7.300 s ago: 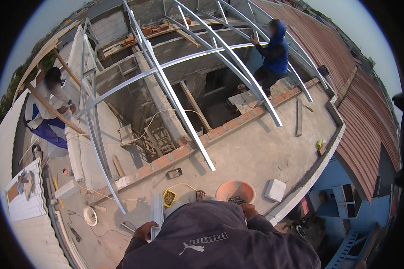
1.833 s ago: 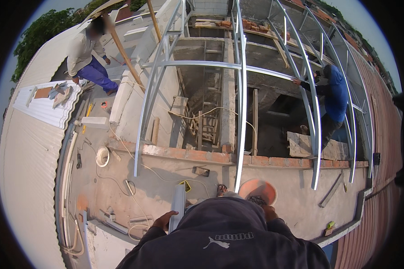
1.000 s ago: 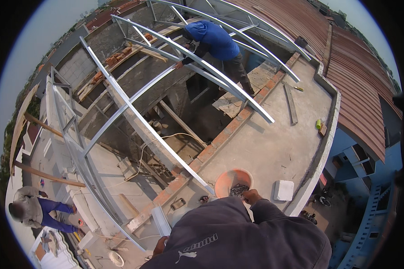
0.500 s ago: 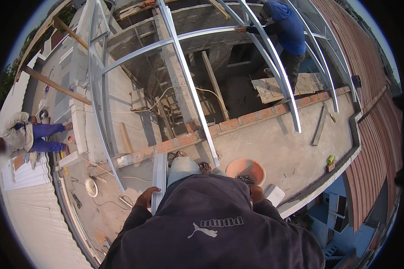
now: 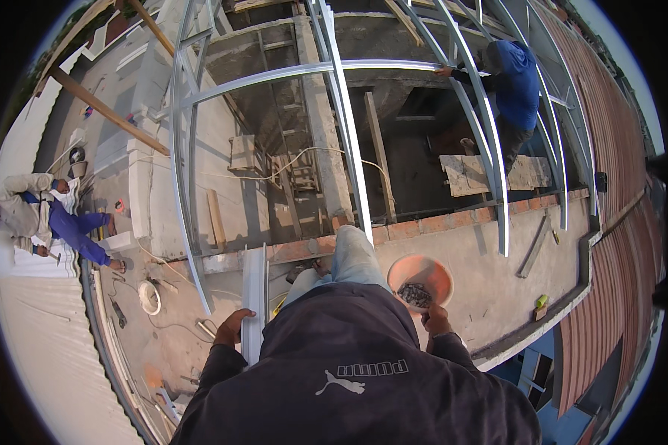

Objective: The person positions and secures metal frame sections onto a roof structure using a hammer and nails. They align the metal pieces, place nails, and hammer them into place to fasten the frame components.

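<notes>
Left hand (image 5: 233,328): I see it clamped on grey channel (image 5: 253,293)
Right hand (image 5: 436,321): clamped on orange tub (image 5: 433,276), above-left of grip

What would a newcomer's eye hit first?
Silver metal beams crossing the dark, open pit ahead, a worker in a blue hooded jacket among them at upper right. Nearer, the person's right hand grips a round orange basin of dark bits; the left hand holds a long grey metal channel.

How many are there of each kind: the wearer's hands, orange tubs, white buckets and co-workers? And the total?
Hands: 2 (left hand, right hand)
Orange tub: 1
White bucket: 1
Co-workers: 2
Total: 6
</notes>
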`<action>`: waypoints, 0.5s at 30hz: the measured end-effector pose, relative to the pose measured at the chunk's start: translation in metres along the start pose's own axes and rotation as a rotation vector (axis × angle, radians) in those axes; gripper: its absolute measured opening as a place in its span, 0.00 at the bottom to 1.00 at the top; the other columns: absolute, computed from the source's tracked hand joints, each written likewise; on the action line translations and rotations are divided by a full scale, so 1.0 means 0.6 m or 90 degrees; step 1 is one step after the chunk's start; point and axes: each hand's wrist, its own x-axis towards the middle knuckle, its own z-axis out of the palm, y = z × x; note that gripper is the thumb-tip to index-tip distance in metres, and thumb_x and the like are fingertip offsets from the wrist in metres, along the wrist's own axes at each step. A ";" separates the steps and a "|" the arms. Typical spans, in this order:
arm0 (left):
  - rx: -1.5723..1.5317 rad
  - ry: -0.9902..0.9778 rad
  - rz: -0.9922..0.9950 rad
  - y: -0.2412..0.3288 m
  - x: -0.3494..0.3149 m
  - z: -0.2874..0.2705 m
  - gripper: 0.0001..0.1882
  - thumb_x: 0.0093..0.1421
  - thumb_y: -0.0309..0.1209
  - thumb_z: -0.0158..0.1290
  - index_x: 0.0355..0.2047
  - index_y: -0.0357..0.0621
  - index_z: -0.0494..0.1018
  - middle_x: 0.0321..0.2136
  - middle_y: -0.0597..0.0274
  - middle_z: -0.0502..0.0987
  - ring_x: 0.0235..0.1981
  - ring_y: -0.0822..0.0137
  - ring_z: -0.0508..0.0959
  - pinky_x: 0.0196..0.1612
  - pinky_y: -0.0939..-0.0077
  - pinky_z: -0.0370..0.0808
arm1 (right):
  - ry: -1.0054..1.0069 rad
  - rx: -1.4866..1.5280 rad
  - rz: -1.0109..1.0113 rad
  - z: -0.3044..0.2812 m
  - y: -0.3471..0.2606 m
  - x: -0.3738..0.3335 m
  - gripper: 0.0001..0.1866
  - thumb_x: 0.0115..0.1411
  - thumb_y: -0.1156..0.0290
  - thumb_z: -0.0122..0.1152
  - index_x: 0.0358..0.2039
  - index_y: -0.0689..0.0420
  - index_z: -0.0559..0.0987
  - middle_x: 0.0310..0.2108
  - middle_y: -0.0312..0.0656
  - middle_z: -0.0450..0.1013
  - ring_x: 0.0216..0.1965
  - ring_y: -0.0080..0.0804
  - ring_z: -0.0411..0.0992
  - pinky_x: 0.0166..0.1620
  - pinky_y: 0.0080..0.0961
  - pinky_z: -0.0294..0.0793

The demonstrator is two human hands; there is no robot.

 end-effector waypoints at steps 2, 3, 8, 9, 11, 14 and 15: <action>-0.025 -0.006 0.005 0.017 0.011 -0.022 0.37 0.48 0.47 0.64 0.55 0.39 0.74 0.44 0.47 0.81 0.42 0.48 0.81 0.50 0.51 0.79 | 0.018 -0.022 0.006 0.046 -0.028 -0.014 0.09 0.62 0.69 0.58 0.27 0.59 0.76 0.21 0.41 0.70 0.16 0.29 0.68 0.17 0.24 0.66; -0.039 -0.008 0.009 0.023 0.014 -0.033 0.37 0.48 0.47 0.64 0.56 0.39 0.73 0.44 0.47 0.80 0.43 0.48 0.81 0.51 0.50 0.79 | 0.041 -0.025 0.011 0.067 -0.040 -0.022 0.09 0.61 0.68 0.59 0.26 0.58 0.76 0.21 0.42 0.70 0.16 0.29 0.69 0.17 0.25 0.66; -0.102 -0.001 -0.018 0.054 0.029 -0.064 0.37 0.47 0.47 0.64 0.55 0.41 0.73 0.45 0.46 0.81 0.45 0.46 0.80 0.53 0.48 0.78 | 0.001 0.001 -0.038 0.157 -0.108 -0.043 0.09 0.61 0.69 0.57 0.26 0.59 0.75 0.20 0.41 0.68 0.16 0.29 0.66 0.16 0.24 0.63; -0.105 0.003 -0.007 0.059 0.030 -0.064 0.37 0.48 0.46 0.64 0.56 0.40 0.73 0.46 0.46 0.80 0.45 0.45 0.80 0.53 0.47 0.78 | 0.009 0.010 -0.046 0.176 -0.123 -0.040 0.09 0.61 0.69 0.57 0.26 0.59 0.75 0.20 0.41 0.68 0.16 0.29 0.66 0.17 0.23 0.63; -0.102 0.050 -0.029 0.071 0.029 -0.057 0.37 0.51 0.46 0.64 0.59 0.40 0.72 0.47 0.45 0.80 0.46 0.45 0.81 0.54 0.46 0.78 | 0.012 0.028 -0.044 0.215 -0.151 -0.026 0.09 0.62 0.69 0.56 0.27 0.60 0.75 0.22 0.42 0.68 0.17 0.29 0.67 0.17 0.23 0.64; -0.089 0.026 0.117 0.092 0.012 -0.026 0.36 0.50 0.45 0.63 0.58 0.41 0.72 0.47 0.45 0.80 0.46 0.46 0.81 0.55 0.48 0.79 | 0.042 0.032 -0.045 0.283 -0.200 0.022 0.10 0.63 0.67 0.54 0.30 0.61 0.75 0.22 0.45 0.70 0.16 0.29 0.67 0.16 0.24 0.65; -0.057 0.019 0.167 0.106 0.003 -0.015 0.36 0.50 0.44 0.63 0.58 0.41 0.72 0.47 0.45 0.80 0.46 0.46 0.82 0.55 0.48 0.79 | 0.058 0.028 -0.041 0.302 -0.215 0.039 0.11 0.63 0.66 0.53 0.32 0.61 0.76 0.23 0.46 0.70 0.15 0.30 0.67 0.16 0.24 0.65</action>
